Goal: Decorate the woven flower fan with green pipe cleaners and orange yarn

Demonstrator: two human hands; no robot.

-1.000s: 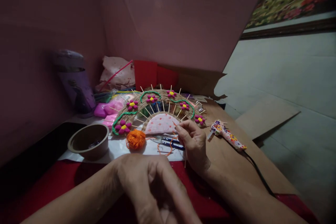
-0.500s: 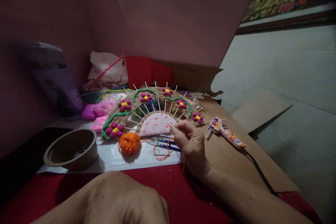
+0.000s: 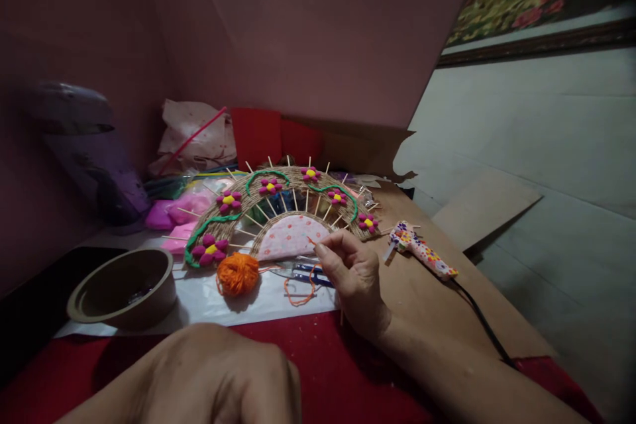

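Note:
My right hand (image 3: 355, 278) is closed in a pinch on the end of a strand of orange yarn (image 3: 312, 240), held up in front of a half-round fan-shaped craft piece (image 3: 291, 235). That piece has a twine-wrapped arch, thin sticks, purple flowers with yellow centres, green cords and a pale pink patterned half-disc. A loose loop of the yarn and blue-handled scissors (image 3: 313, 276) lie beside the hand. The orange yarn ball (image 3: 238, 273) sits left of them. My left hand (image 3: 233, 374) is low in front, back upward, its fingers bent down out of sight.
A brown bowl (image 3: 124, 288) stands at the left, with a purple flask-like container (image 3: 94, 159) behind it. A flower-patterned glue gun (image 3: 422, 250) with a black cord lies on cardboard (image 3: 477, 318) at the right. Pink bags (image 3: 191, 205) and red sheets (image 3: 256, 136) are at the back.
The view has turned slightly, so the objects sit a little further left. My right hand keeps its pinch on the yarn; my left hand stays low in front.

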